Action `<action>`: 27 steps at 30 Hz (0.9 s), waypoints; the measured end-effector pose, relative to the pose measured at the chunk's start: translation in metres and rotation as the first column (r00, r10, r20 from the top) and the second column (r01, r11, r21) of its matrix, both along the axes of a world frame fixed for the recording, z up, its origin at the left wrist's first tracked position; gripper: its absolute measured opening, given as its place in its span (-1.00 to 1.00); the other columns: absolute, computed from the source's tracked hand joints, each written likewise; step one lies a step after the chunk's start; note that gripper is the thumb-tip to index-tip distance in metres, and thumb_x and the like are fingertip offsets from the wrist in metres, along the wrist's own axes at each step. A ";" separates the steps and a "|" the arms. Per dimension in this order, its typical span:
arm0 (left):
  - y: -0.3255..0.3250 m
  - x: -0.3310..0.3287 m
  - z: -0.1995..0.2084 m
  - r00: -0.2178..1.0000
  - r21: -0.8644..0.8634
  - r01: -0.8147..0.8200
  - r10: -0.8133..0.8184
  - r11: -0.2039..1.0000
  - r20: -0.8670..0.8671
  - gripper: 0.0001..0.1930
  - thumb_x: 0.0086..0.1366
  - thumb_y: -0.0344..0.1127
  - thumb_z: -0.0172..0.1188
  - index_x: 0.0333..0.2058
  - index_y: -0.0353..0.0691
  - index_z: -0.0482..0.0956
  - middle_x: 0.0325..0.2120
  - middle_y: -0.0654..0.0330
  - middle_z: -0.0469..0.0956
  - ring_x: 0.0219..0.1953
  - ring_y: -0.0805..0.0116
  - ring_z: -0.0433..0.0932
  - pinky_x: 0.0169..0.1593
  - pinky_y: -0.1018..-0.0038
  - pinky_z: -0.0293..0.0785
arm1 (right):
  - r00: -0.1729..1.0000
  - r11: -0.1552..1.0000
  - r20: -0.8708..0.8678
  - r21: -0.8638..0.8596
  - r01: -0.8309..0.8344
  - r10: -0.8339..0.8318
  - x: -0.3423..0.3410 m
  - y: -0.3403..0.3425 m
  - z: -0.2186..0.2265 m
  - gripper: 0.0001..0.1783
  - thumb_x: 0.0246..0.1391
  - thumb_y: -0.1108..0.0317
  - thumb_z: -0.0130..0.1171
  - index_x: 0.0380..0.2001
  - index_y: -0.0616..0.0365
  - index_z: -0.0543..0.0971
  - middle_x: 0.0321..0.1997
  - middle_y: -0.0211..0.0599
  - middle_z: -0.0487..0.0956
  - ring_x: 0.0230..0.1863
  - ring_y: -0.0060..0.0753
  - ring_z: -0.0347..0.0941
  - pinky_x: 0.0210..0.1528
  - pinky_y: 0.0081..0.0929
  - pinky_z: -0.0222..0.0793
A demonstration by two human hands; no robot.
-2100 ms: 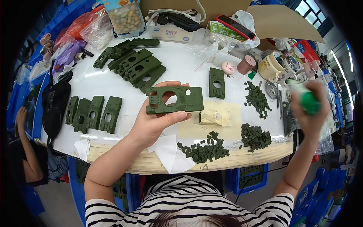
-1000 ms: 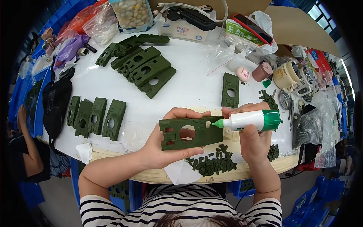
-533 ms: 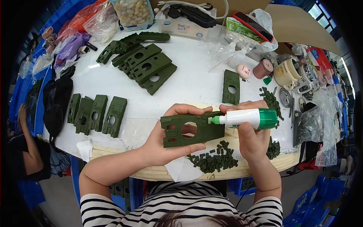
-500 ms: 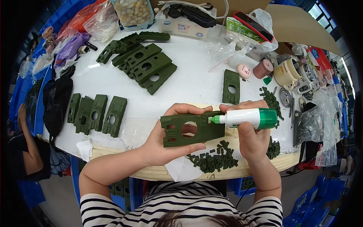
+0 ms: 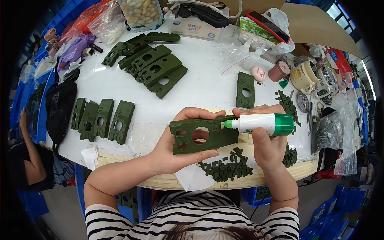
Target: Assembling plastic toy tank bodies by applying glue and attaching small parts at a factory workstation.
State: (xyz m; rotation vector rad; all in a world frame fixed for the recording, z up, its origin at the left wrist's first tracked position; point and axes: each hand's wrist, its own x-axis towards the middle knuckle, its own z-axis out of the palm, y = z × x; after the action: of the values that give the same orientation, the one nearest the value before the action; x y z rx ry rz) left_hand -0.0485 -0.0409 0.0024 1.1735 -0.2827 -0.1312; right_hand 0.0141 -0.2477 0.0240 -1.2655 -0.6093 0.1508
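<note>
In my left hand (image 5: 168, 150) is a dark green plastic toy tank hull (image 5: 206, 146) with a large round hole, gripped along both long edges. My right hand (image 5: 266, 150) is closed around a white glue bottle (image 5: 258, 124) with a green end, held level. Its green nozzle tip meets the hull near a small opening at the upper right. Below the hull lies a heap of small dark green plastic pieces (image 5: 230, 170). Another hull (image 5: 245, 91) rests flat on the table beyond my right hand.
More hulls stand in a row (image 5: 102, 119) at left and in a stack (image 5: 154, 68) farther back. Small parts (image 5: 287, 106) lie at right, near mugs (image 5: 303, 77) and a pink cup (image 5: 279, 71). A black bag (image 5: 60, 108) hangs at the left edge. Another person's arm (image 5: 32, 160) shows at far left.
Almost nothing differs. The glue bottle and its nozzle have shifted very slightly on the hull, and both hands keep their grips.
</note>
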 end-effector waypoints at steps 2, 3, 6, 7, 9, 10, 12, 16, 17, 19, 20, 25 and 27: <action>0.000 0.000 0.000 1.000 -0.004 0.007 -0.007 1.000 0.004 -0.41 0.11 -0.61 0.28 0.08 -0.20 0.22 0.12 0.07 0.31 -0.06 0.38 0.49 -0.05 0.47 0.52 | 1.000 1.000 0.015 -0.008 0.002 -0.002 0.000 0.000 0.000 -0.63 0.08 0.44 0.24 -0.11 0.28 0.32 -0.09 0.08 0.58 -0.01 -0.26 0.53 -0.01 -0.43 0.46; 0.000 0.000 0.000 1.000 -0.007 0.011 -0.011 1.000 0.006 -0.41 0.11 -0.61 0.28 0.08 -0.20 0.22 0.12 0.07 0.31 -0.06 0.38 0.49 -0.05 0.46 0.52 | 1.000 1.000 0.021 -0.012 0.004 -0.004 0.001 -0.001 -0.001 -0.63 0.08 0.44 0.24 -0.11 0.27 0.32 -0.09 0.09 0.58 -0.01 -0.27 0.53 -0.01 -0.43 0.46; 0.000 0.001 0.001 1.000 -0.008 0.015 -0.015 1.000 0.000 -0.41 0.11 -0.61 0.28 0.08 -0.18 0.22 0.15 0.05 0.29 -0.06 0.38 0.49 -0.05 0.46 0.51 | 1.000 1.000 0.022 -0.015 0.008 -0.008 0.001 -0.001 -0.001 -0.62 0.08 0.44 0.24 -0.11 0.27 0.32 -0.09 0.08 0.58 -0.01 -0.27 0.53 -0.01 -0.43 0.45; 0.000 0.001 0.001 1.000 -0.007 0.018 -0.018 1.000 0.003 -0.41 0.11 -0.61 0.28 0.08 -0.18 0.22 0.15 0.04 0.29 -0.05 0.38 0.49 -0.05 0.46 0.50 | 1.000 1.000 0.019 -0.015 0.008 -0.008 0.000 -0.001 -0.001 -0.62 0.08 0.44 0.24 -0.11 0.28 0.32 -0.09 0.08 0.58 -0.01 -0.27 0.53 -0.01 -0.43 0.45; 0.001 0.000 0.000 1.000 -0.005 0.024 -0.024 1.000 0.009 -0.41 0.11 -0.61 0.28 0.08 -0.18 0.22 0.17 0.03 0.28 -0.05 0.38 0.49 -0.05 0.46 0.49 | 1.000 1.000 0.023 -0.004 0.013 -0.012 0.000 0.000 -0.001 -0.63 0.08 0.43 0.24 -0.11 0.28 0.32 -0.10 0.06 0.58 -0.01 -0.27 0.52 -0.01 -0.44 0.45; 0.001 0.000 0.000 1.000 -0.009 0.024 -0.024 1.000 0.007 -0.41 0.12 -0.61 0.27 0.08 -0.18 0.22 0.17 0.03 0.28 -0.05 0.38 0.49 -0.05 0.46 0.49 | 1.000 1.000 0.025 0.001 0.015 -0.015 0.000 0.001 -0.001 -0.63 0.09 0.43 0.24 -0.11 0.28 0.32 -0.10 0.06 0.58 -0.01 -0.27 0.52 -0.01 -0.44 0.45; 0.001 0.000 0.001 1.000 -0.018 0.023 -0.023 1.000 0.002 -0.41 0.12 -0.61 0.27 0.08 -0.18 0.22 0.17 0.02 0.28 -0.05 0.38 0.49 -0.05 0.47 0.49 | 0.999 1.000 0.030 -0.011 0.015 -0.014 0.000 0.001 0.000 -0.63 0.09 0.43 0.24 -0.11 0.28 0.32 -0.10 0.05 0.58 -0.01 -0.27 0.52 -0.01 -0.44 0.46; 0.001 0.001 0.001 1.000 -0.009 0.028 -0.027 1.000 0.009 -0.41 0.12 -0.62 0.27 0.08 -0.19 0.22 0.18 0.02 0.27 -0.05 0.37 0.49 -0.04 0.47 0.49 | 0.998 0.998 0.055 -0.058 0.018 -0.015 0.001 -0.002 0.000 -0.63 0.09 0.42 0.24 -0.11 0.27 0.33 -0.10 0.04 0.59 -0.01 -0.26 0.53 -0.02 -0.43 0.46; 0.001 0.001 0.001 1.000 -0.009 0.026 -0.026 1.000 0.009 -0.41 0.12 -0.62 0.27 0.08 -0.19 0.22 0.18 0.03 0.27 -0.06 0.37 0.49 -0.04 0.47 0.49 | 0.999 0.999 0.042 -0.043 0.020 -0.018 0.001 -0.002 0.000 -0.63 0.09 0.42 0.24 -0.11 0.28 0.33 -0.10 0.04 0.59 0.00 -0.26 0.53 -0.02 -0.43 0.46; 0.001 0.001 0.000 1.000 -0.003 0.025 -0.025 1.000 0.008 -0.41 0.12 -0.62 0.27 0.08 -0.19 0.22 0.18 0.03 0.27 -0.06 0.37 0.49 -0.04 0.46 0.49 | 1.000 1.000 0.015 -0.014 0.024 -0.024 0.000 0.000 0.000 -0.63 0.09 0.42 0.24 -0.11 0.28 0.33 -0.11 0.03 0.59 0.00 -0.25 0.52 -0.02 -0.43 0.47; 0.001 0.001 0.000 1.000 0.001 0.024 -0.024 1.000 0.006 -0.41 0.12 -0.62 0.27 0.08 -0.19 0.22 0.18 0.03 0.27 -0.06 0.37 0.49 -0.04 0.46 0.49 | 1.000 1.000 0.019 -0.016 0.023 -0.022 0.000 0.000 0.000 -0.63 0.09 0.42 0.24 -0.11 0.28 0.33 -0.11 0.03 0.59 0.00 -0.25 0.52 -0.02 -0.43 0.47; 0.000 0.001 0.001 1.000 -0.009 0.019 -0.019 1.000 -0.001 -0.41 0.11 -0.62 0.27 0.08 -0.18 0.22 0.16 0.05 0.28 -0.05 0.37 0.48 -0.03 0.45 0.50 | 0.999 0.999 0.029 -0.027 0.023 -0.022 0.000 0.000 0.000 -0.64 0.09 0.43 0.23 -0.11 0.28 0.33 -0.11 0.03 0.59 0.01 -0.22 0.52 -0.02 -0.42 0.47; 0.001 0.001 0.000 1.000 0.005 0.022 -0.022 1.000 0.011 -0.41 0.11 -0.62 0.28 0.08 -0.17 0.22 0.16 0.05 0.29 -0.05 0.37 0.48 -0.03 0.45 0.50 | 0.999 0.999 0.034 -0.037 0.023 -0.021 0.000 0.000 0.000 -0.64 0.10 0.42 0.22 -0.12 0.27 0.32 -0.12 0.03 0.59 0.02 -0.21 0.52 -0.01 -0.40 0.46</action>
State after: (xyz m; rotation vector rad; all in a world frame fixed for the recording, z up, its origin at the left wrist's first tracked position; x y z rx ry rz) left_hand -0.0476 -0.0397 0.0026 1.1768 -0.3051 -0.1448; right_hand 0.0143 -0.2482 0.0244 -1.3129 -0.6241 0.1231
